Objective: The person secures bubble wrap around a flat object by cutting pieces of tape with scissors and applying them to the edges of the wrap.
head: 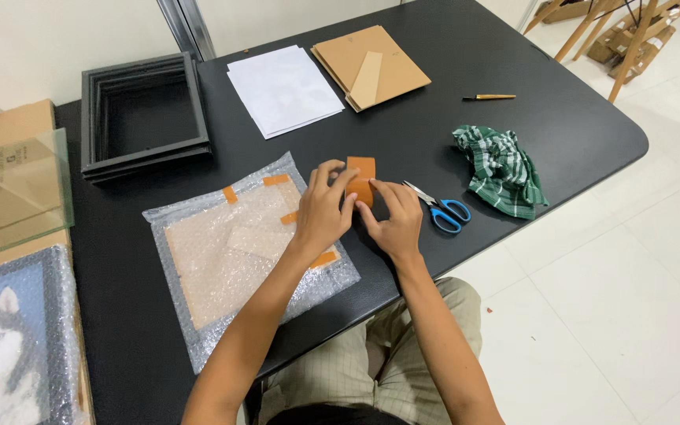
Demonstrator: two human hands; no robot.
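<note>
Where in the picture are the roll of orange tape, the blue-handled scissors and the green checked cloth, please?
Roll of orange tape (361, 175): head view, on its upper orange face above the fingers.
Blue-handled scissors (449, 214): head view, on the blue handle loops.
Green checked cloth (501, 169): head view, on the middle of the crumpled fabric.

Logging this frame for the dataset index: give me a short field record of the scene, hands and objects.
surface: black table
left hand: grips orange tape roll, over the bubble-wrapped flat package
right hand: fingers on the tape roll
package: several orange tape strips on it
right of hands: blue-handled scissors, green checked cloth
far side: stacked black frames, white paper sheets, brown boards, pencil
left edge: glass pane, wrapped dog picture
</note>
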